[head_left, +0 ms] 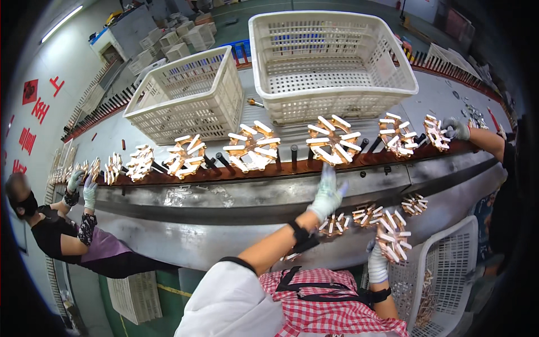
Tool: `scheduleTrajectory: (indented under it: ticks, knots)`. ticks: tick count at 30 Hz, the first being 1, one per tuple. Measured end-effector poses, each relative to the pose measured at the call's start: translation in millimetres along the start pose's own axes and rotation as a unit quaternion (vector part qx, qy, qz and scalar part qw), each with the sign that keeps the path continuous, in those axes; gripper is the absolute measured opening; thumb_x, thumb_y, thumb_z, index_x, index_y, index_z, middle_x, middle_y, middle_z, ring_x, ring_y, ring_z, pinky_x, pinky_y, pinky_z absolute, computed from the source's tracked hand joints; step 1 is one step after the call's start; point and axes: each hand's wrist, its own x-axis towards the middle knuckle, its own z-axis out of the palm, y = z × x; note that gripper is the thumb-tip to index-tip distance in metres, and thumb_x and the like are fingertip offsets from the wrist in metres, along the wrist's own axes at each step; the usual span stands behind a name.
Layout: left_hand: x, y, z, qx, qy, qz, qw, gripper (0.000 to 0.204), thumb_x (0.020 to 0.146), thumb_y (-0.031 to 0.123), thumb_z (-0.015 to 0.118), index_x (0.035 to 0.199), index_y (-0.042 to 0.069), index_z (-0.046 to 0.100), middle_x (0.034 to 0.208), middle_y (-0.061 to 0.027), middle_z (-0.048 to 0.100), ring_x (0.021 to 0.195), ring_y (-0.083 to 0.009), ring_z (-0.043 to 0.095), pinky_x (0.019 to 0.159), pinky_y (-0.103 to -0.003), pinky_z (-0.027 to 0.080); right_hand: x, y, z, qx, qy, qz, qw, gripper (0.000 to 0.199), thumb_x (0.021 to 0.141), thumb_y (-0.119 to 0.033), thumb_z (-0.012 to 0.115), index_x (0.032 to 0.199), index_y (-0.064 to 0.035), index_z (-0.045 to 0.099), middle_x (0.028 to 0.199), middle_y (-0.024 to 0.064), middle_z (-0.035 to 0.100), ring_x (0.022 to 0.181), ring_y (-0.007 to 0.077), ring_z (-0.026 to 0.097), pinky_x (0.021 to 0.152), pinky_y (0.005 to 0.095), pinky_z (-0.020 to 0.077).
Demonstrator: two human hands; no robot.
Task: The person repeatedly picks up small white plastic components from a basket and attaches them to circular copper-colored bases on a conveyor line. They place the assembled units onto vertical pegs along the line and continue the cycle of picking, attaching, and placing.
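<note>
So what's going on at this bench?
The wearer's right hand holds a copper-coloured ring with white bars. The left hand, fingers extended and blurred, is at the lower edge of a similar ring; can't tell if it touches. More such rings stand in a row, with a few lying on the near metal ledge. A co-worker at left has gloved hands at the row; another person's hand is at its right end.
</note>
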Motion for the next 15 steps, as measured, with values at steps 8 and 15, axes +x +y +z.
scheduleTrajectory:
  ticks: [8, 15]
  knots:
    - [-69, 64, -38, -0.357, -0.07, -0.045, 0.93, 0.037, 0.092, 0.007, 0.058, 0.128, 0.001, 0.052, 0.126, -0.0147, 0.056, 0.118, -0.0245, 0.054, 0.102, -0.034, 0.042, 11, -72, 74, 0.098, -0.306, -0.003, 0.947, 0.06, 0.097, -0.034, 0.051, 0.148, -0.0076, 0.03, 0.149, 0.0167, 0.035, 0.132, 0.0306, 0.042, 0.109, 0.0465, 0.039]
    - [-23, 29, -150, -0.121, 0.313, 0.052, 0.94, 0.026, 0.094, 0.002, 0.056, 0.12, 0.001, 0.06, 0.114, -0.0084, 0.063, 0.104, -0.0156, 0.059, 0.094, -0.03, 0.047, 9, -96, 31, 0.096, -0.107, 0.049, 0.988, 0.061, 0.098, -0.04, 0.047, 0.149, -0.0127, 0.028, 0.15, 0.0174, 0.033, 0.13, 0.0331, 0.045, 0.108, 0.0489, 0.0404]
